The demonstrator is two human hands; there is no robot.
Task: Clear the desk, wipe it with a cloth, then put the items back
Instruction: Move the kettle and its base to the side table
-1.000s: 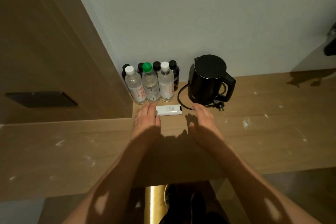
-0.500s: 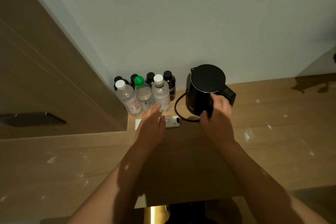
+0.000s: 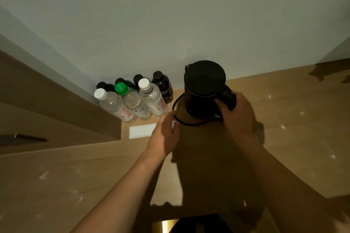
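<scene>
A black electric kettle (image 3: 202, 89) stands on the wooden desk (image 3: 284, 128) near the wall. My right hand (image 3: 236, 117) grips its handle on the right side. The kettle's black cord (image 3: 181, 121) loops on the desk to its left. My left hand (image 3: 166, 134) hovers with relaxed fingers over the right end of a white remote (image 3: 141, 131), fingertips near the cord. Three clear water bottles (image 3: 132, 104) stand in the corner, with several dark bottles (image 3: 162, 85) behind them.
A wooden cabinet side (image 3: 56, 119) with a dark recessed handle (image 3: 20, 139) closes off the left. White specks dot the desk surface. The plain wall (image 3: 170, 24) runs behind everything. The desk extends to the right.
My right hand moved from the desk up to the kettle and closed on its handle. My left hand slid right along the remote toward the cord. The view moved closer.
</scene>
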